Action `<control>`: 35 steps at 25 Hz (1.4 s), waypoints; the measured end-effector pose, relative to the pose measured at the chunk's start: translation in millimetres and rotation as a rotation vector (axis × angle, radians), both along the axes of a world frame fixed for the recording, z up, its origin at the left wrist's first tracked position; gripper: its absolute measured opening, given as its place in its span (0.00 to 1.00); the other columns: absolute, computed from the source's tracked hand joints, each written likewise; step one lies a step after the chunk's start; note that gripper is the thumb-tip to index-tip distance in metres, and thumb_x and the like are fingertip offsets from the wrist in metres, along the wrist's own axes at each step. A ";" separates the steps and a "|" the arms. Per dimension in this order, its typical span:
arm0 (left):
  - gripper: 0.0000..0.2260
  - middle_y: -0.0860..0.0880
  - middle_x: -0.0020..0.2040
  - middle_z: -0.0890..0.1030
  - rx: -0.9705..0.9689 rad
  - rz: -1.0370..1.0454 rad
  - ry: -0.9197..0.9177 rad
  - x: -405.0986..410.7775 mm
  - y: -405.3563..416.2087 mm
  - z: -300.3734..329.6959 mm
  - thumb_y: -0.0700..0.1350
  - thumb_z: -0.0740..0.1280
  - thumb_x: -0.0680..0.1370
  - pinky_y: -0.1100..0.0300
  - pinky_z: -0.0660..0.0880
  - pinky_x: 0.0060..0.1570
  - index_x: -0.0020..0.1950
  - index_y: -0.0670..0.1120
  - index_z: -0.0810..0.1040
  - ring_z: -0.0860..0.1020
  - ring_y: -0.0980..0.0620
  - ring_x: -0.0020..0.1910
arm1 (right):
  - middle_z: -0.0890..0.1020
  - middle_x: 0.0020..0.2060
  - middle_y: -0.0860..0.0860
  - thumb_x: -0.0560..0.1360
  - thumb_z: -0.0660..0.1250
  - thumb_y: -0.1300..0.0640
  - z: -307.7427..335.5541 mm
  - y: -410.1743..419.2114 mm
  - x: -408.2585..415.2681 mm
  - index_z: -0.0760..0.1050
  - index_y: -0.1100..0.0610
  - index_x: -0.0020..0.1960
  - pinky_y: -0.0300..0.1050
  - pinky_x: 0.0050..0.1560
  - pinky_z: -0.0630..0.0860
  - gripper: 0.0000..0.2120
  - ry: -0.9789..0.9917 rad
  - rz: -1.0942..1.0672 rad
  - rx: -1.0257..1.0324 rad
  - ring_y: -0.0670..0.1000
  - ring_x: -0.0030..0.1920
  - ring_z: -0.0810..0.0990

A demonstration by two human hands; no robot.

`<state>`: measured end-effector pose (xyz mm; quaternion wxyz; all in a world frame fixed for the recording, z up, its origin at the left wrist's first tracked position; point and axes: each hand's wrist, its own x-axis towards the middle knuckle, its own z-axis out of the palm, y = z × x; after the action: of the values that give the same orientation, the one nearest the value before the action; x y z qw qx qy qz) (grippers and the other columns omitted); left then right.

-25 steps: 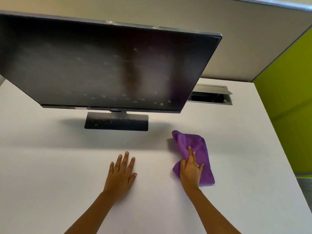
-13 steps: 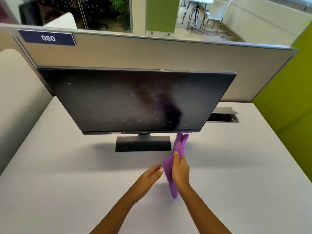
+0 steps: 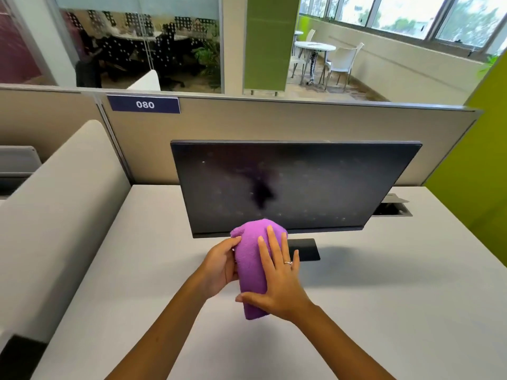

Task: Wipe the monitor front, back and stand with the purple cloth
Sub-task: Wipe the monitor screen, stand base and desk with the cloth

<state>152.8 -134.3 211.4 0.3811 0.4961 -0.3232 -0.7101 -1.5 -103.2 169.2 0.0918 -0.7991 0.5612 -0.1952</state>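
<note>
The black monitor (image 3: 315, 185) stands on the white desk (image 3: 397, 297), its dark screen dotted with faint specks. Its flat black stand base (image 3: 306, 249) shows partly under the screen. The purple cloth (image 3: 251, 264) is folded and held upright in the air in front of the screen's lower edge. My left hand (image 3: 219, 266) grips its left side. My right hand (image 3: 277, 281), wearing a ring, lies flat over its right side with the thumb under the lower part. The cloth hides part of the stand.
A beige partition (image 3: 274, 124) with a blue "080" label (image 3: 144, 104) runs behind the desk. A rounded divider (image 3: 55, 215) bounds the left side and a green wall (image 3: 477, 187) the right. An open cable hatch (image 3: 392, 208) sits at the desk's back right.
The cloth was lying on the desk under my right hand; it is now lifted and held between both hands. My head has pulled back and up, so the monitor looks smaller.
</note>
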 end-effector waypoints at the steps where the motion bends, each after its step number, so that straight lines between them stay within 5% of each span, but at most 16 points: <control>1: 0.15 0.44 0.57 0.80 -0.022 -0.026 -0.020 9.5 -0.8 6.8 0.51 0.53 0.82 0.53 0.79 0.46 0.62 0.47 0.74 0.79 0.44 0.54 | 0.40 0.76 0.47 0.70 0.57 0.28 0.1 0.0 9.8 0.31 0.43 0.74 0.61 0.72 0.49 0.46 -0.063 0.026 -0.055 0.59 0.76 0.43; 3: 0.15 0.44 0.58 0.80 -0.080 -0.069 -0.064 25.7 -3.8 19.5 0.50 0.55 0.82 0.54 0.79 0.47 0.64 0.46 0.73 0.79 0.45 0.55 | 0.46 0.76 0.49 0.77 0.57 0.39 4.7 -1.1 25.6 0.37 0.45 0.76 0.57 0.68 0.67 0.38 -0.117 0.074 -0.173 0.59 0.74 0.56; 6: 0.14 0.45 0.55 0.82 -0.227 -0.054 -0.258 53.1 -11.2 47.1 0.51 0.57 0.82 0.57 0.80 0.48 0.62 0.46 0.74 0.82 0.47 0.50 | 0.62 0.73 0.48 0.80 0.53 0.43 27.8 -3.0 51.7 0.53 0.41 0.75 0.47 0.64 0.73 0.24 -0.221 0.062 -0.174 0.49 0.70 0.67; 8: 0.11 0.47 0.53 0.83 -0.390 0.089 -0.441 72.0 -18.2 60.8 0.51 0.58 0.82 0.61 0.78 0.45 0.57 0.47 0.75 0.82 0.50 0.48 | 0.74 0.64 0.42 0.80 0.52 0.40 47.0 -2.0 66.1 0.64 0.39 0.68 0.33 0.52 0.76 0.18 -0.360 -0.101 -0.062 0.41 0.60 0.76; 10: 0.10 0.50 0.59 0.80 -0.621 0.331 -0.724 90.3 -26.8 68.9 0.49 0.60 0.81 0.62 0.74 0.49 0.59 0.48 0.73 0.79 0.52 0.55 | 0.66 0.68 0.36 0.82 0.51 0.45 65.8 -7.9 78.6 0.54 0.41 0.72 0.30 0.59 0.72 0.19 -0.452 -0.203 -0.132 0.42 0.68 0.68; 12: 0.15 0.50 0.66 0.73 -0.781 0.450 -0.826 105.8 -39.3 75.1 0.47 0.60 0.81 0.61 0.70 0.56 0.68 0.48 0.68 0.72 0.53 0.63 | 0.55 0.75 0.42 0.80 0.53 0.54 74.0 -20.1 86.8 0.47 0.50 0.76 0.49 0.73 0.61 0.27 -0.665 -0.240 -0.328 0.47 0.76 0.53; 15: 0.21 0.53 0.74 0.63 -0.729 0.373 -0.580 120.8 -68.8 93.5 0.51 0.55 0.82 0.62 0.60 0.66 0.75 0.50 0.60 0.62 0.55 0.72 | 0.50 0.77 0.54 0.79 0.55 0.57 100.0 -57.7 97.7 0.45 0.57 0.77 0.62 0.73 0.53 0.30 -0.617 -0.408 -0.511 0.55 0.77 0.47; 18: 0.23 0.53 0.75 0.62 -0.650 0.233 -0.384 122.5 -93.4 109.9 0.56 0.48 0.83 0.60 0.54 0.72 0.76 0.49 0.59 0.60 0.55 0.74 | 0.48 0.76 0.55 0.78 0.53 0.53 131.1 -91.9 111.2 0.46 0.59 0.76 0.64 0.73 0.46 0.30 -0.187 -0.376 -0.542 0.59 0.76 0.43; 23: 0.25 0.51 0.63 0.76 -0.584 0.155 -0.170 113.4 -99.6 114.3 0.57 0.41 0.82 0.61 0.66 0.66 0.68 0.49 0.70 0.73 0.56 0.63 | 0.58 0.75 0.54 0.74 0.57 0.56 133.2 -141.0 121.1 0.56 0.56 0.75 0.64 0.72 0.48 0.30 0.213 -0.121 -0.567 0.60 0.75 0.52; 30: 0.23 0.59 0.56 0.76 -0.611 0.150 -0.182 115.9 -102.3 108.9 0.55 0.39 0.83 0.73 0.72 0.52 0.67 0.53 0.69 0.75 0.62 0.55 | 0.74 0.63 0.50 0.74 0.54 0.55 146.4 -157.0 130.9 0.66 0.50 0.69 0.55 0.65 0.55 0.24 0.273 -0.006 -0.639 0.56 0.61 0.72; 35: 0.23 0.54 0.64 0.73 -0.614 0.173 -0.161 111.6 -108.0 104.4 0.55 0.40 0.83 0.67 0.67 0.61 0.70 0.50 0.67 0.72 0.58 0.63 | 0.73 0.61 0.51 0.70 0.59 0.56 143.3 -161.0 85.4 0.65 0.50 0.69 0.56 0.66 0.56 0.27 0.299 -0.085 -0.641 0.56 0.60 0.71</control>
<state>264.4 -242.3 315.8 0.5451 0.4383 -0.5079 -0.5028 83.9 -264.3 312.4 -0.2549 -0.7830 0.5114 -0.2457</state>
